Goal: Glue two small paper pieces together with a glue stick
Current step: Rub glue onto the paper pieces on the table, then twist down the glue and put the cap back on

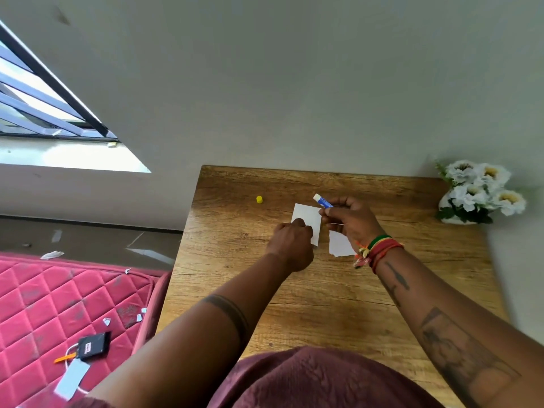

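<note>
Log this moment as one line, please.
stage: pre-glue | left hand: holds paper on table | right hand: grips glue stick, uncapped | cap: on table | second paper: beside

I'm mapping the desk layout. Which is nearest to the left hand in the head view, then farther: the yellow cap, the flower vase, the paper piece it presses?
1. Paper piece, under the left hand.
2. Yellow cap, beyond, slightly left.
3. Flower vase, far right corner.

On the worktop [294, 304], one paper piece [309, 217] lies under the left hand [291, 245]; a second paper piece [340, 245] lies just right of it, below the right hand [351, 220] holding the glue stick [323, 201]. Cap [259, 199] far left; flowers [479, 191] at the far right corner.
</note>
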{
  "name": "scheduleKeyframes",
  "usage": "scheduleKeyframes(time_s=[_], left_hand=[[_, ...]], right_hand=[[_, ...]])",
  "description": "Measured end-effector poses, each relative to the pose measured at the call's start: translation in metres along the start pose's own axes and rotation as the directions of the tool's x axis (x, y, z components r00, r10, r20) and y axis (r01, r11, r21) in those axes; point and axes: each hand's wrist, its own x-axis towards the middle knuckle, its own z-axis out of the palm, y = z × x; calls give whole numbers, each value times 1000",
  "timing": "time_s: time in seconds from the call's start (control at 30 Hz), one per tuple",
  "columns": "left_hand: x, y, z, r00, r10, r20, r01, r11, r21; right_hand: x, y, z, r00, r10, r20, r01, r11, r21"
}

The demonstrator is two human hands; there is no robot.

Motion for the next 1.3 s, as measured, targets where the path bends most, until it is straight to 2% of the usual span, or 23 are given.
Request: scheduleKeyframes(time_s=[0.1, 0.33, 0.47, 0.57, 0.63, 0.7, 0.73, 0.8, 0.83, 0.87, 0.9, 1.0, 1.13, 1.3], left_hand=[[2, -1, -3, 999, -6, 38, 7, 1000, -22], [5, -5, -4, 1000, 26, 14, -27, 997, 70], [9, -7, -4, 997, 81, -19, -79, 993, 88], [10, -11, -3, 985, 59, -164, -63, 998, -19], [11, -11, -4, 970, -28, -242, -20, 981, -191], [13, -8, -9, 952, -173, -252, 27, 870, -493], [14, -6, -13, 943, -241, -229, 35, 758, -652], [15, 1, -20, 938, -318, -135, 29, 461, -887], [15, 4, -24, 942, -325, -84, 26, 319, -947], [14, 6, -27, 946, -322, -49, 24, 219, -975], [13, 7, -30, 947, -319, -32, 23, 166, -986], [13, 5, -33, 941, -337, -34, 6, 117, -993], [14, -2, -34, 943, -333, -19, 10, 84, -996], [14, -8, -32, 937, -347, -30, -9, 60, -998]], right_hand=[[-6, 2, 0, 1000, 1, 15, -1, 1000, 11], [-12, -2, -11, 1000, 2, 5, -2, 1000, 17], [-15, -7, -13, 1000, 16, 3, -17, 995, 103], [-18, -10, -9, 999, 41, 17, -44, 972, 230], [-20, -10, -4, 998, 56, 24, -60, 958, 279], [-20, -9, 2, 997, 66, 42, -76, 943, 324], [-20, -8, 5, 996, 70, 55, -85, 933, 350], [-21, -6, 12, 994, 65, 85, -94, 917, 389], [-21, -6, 15, 993, 56, 103, -93, 910, 403], [-21, -6, 18, 992, 46, 119, -92, 904, 418], [-21, -5, 20, 991, 38, 131, -92, 897, 433], [-19, -6, 21, 987, 8, 162, -73, 915, 398], [-16, -6, 21, 974, -38, 222, -6, 981, 195], [-14, -13, 28, 961, -68, 269, 102, 988, -117]])
